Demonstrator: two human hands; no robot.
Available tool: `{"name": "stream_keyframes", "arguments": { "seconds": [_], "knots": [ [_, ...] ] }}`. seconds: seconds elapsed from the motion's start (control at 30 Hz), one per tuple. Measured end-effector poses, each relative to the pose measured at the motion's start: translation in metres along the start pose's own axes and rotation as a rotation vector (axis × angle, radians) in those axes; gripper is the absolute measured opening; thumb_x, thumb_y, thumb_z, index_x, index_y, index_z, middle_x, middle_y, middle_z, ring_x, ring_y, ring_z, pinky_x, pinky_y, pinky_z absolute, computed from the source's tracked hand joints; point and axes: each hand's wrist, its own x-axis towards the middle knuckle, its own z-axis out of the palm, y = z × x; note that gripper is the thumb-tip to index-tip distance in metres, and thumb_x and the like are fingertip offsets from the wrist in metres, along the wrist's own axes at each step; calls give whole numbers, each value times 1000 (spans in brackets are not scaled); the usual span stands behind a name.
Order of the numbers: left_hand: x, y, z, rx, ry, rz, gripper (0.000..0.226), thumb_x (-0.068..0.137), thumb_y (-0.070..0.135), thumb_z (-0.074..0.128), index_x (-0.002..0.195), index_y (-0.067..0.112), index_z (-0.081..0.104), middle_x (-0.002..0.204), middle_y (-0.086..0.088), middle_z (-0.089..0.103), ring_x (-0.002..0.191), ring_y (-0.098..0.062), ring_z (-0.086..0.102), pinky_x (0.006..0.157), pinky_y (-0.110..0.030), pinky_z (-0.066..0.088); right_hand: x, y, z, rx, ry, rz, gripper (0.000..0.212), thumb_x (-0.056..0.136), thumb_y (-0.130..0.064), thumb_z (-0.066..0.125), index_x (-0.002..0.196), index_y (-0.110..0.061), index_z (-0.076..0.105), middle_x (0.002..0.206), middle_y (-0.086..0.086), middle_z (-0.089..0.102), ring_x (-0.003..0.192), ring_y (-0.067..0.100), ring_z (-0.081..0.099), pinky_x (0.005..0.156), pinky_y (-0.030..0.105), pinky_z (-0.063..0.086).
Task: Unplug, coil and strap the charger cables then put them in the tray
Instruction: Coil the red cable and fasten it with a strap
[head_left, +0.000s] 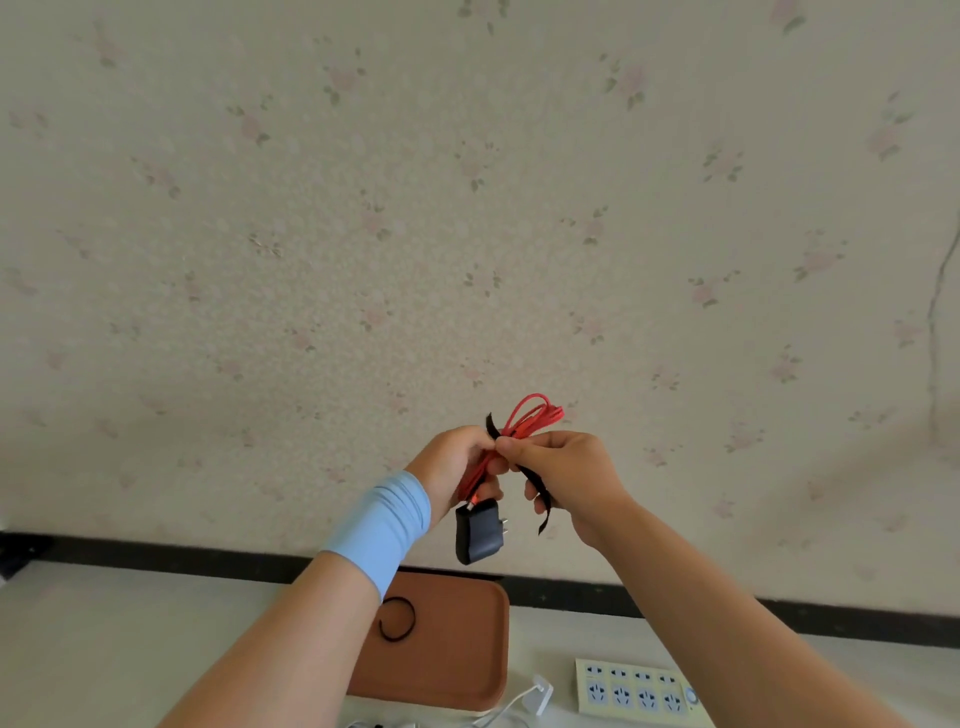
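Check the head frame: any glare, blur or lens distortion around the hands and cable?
Head view: light is soft and even, with no glare or hard shadows. Head view: wide-angle distortion tilts and bows the black baseboard. Head view: the red cable held in the left hand and the black strap pinched by the right hand look slightly soft but readable; the wallpaper blurs toward the corners.

red cable held up, strap half round it

both hands are raised in front of a flowered wall. the left hand (454, 467), with a pale blue wristband (382, 525), grips a coiled red cable (535, 414). its black plug (478, 535) hangs below the fist. the right hand (569, 480) pinches a black strap (545, 512) against the coil, one end sticking up and the other dangling. below, a brown tray (457, 649) holds a curled black strap loop (413, 619). a white charger (541, 693) lies just beside a power strip (634, 686).
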Motion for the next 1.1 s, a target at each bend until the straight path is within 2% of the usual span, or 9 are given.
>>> {"name": "stream_keyframes", "arguments": {
  "seconds": [0.13, 0.27, 0.5, 0.57, 0.67, 0.8, 0.93, 1.03, 1.1],
  "knots": [
    [0, 4, 3, 122, 108, 73, 38, 101, 34, 39, 101, 8, 66, 57, 5, 37, 47, -14, 30, 68, -31, 45, 1, 0, -2, -51, -32, 17, 31, 81, -35, 83, 77, -7, 71, 66, 3, 68, 48, 15, 52, 48, 28, 47],
    [-5, 11, -1, 130, 130, 140, 47, 104, 31, 29, 110, 20, 73, 58, 3, 28, 48, -13, 21, 57, -29, 30, 3, 2, -10, -172, -232, -15, 14, 96, -20, 68, 96, -9, 76, 75, 0, 74, 56, 11, 56, 58, 25, 51],
    [-17, 14, -2, 253, 49, 124, 45, 107, 29, 25, 110, 6, 64, 53, 4, 28, 43, -13, 19, 57, -28, 40, 13, 5, -26, -412, -331, -7, 14, 96, -23, 68, 101, -19, 80, 90, -5, 79, 76, 7, 63, 84, 30, 56],
    [-20, 16, 3, 277, 36, 136, 39, 107, 29, 28, 100, 8, 60, 52, 4, 29, 42, -13, 20, 57, -29, 41, 16, 7, -28, -462, -292, -25, 11, 94, -30, 70, 95, -29, 81, 87, -7, 76, 78, 12, 60, 80, 32, 54],
    [-24, 16, 6, 352, -48, 124, 34, 107, 30, 31, 92, 10, 55, 52, 4, 32, 41, -12, 22, 57, -29, 40, 21, 5, -34, -569, -211, -95, 15, 92, -32, 72, 81, -42, 76, 79, 4, 69, 68, 23, 48, 65, 33, 43],
    [-29, 12, 2, 582, -184, 80, 29, 105, 29, 38, 86, 13, 53, 57, 2, 45, 38, -10, 28, 55, -28, 42, 19, -2, -48, -768, -351, -77, 23, 99, -13, 61, 91, -30, 74, 79, 8, 76, 71, 21, 73, 67, 31, 57],
    [-25, 4, -1, 835, -138, 76, 32, 102, 33, 47, 75, 17, 57, 59, 7, 54, 40, -8, 38, 55, -27, 46, 16, -6, -53, -644, -377, -24, 21, 101, -25, 59, 100, -31, 80, 75, 18, 68, 60, 16, 62, 75, 28, 59],
    [-23, -3, -2, 903, -101, 70, 34, 99, 37, 51, 71, 20, 59, 53, 8, 46, 48, -13, 41, 59, -29, 45, 16, -7, -53, -563, -371, -12, 23, 101, -20, 58, 108, -29, 78, 68, 7, 67, 65, 12, 67, 82, 27, 57],
    [-22, -6, -1, 910, -64, 88, 36, 98, 38, 53, 71, 17, 61, 54, 7, 46, 49, -14, 42, 60, -30, 44, 17, -5, -50, -578, -289, -48, 21, 97, -13, 63, 106, -25, 79, 66, 3, 71, 64, 11, 69, 79, 27, 59]
  ]
}}
